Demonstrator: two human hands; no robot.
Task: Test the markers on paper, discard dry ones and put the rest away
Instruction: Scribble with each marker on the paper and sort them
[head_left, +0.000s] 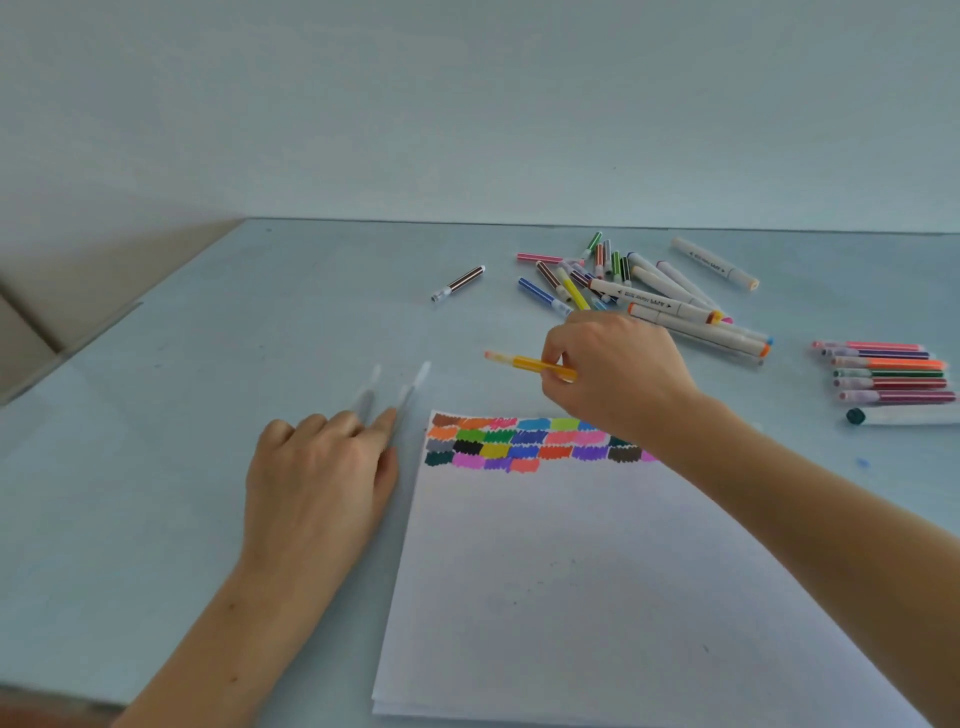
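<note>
My right hand (613, 374) pinches an orange-yellow marker (524, 362) just above the top edge of the white paper (571, 582); its pale end points left. Rows of colour swatches (519, 441) fill the paper's top strip. My left hand (322, 467) lies flat on the table left of the paper, fingers stretched out, fingertips touching two blurred grey-white markers (410, 389). A loose pile of thin and thick markers (623, 291) lies behind my right hand.
A neat row of thin markers (888, 374) lies at the right edge, with a dark-capped white marker (904, 415) below it. A lone brown marker (458, 283) and a thick white marker (714, 262) lie apart. A cardboard box (31, 332) stands at far left.
</note>
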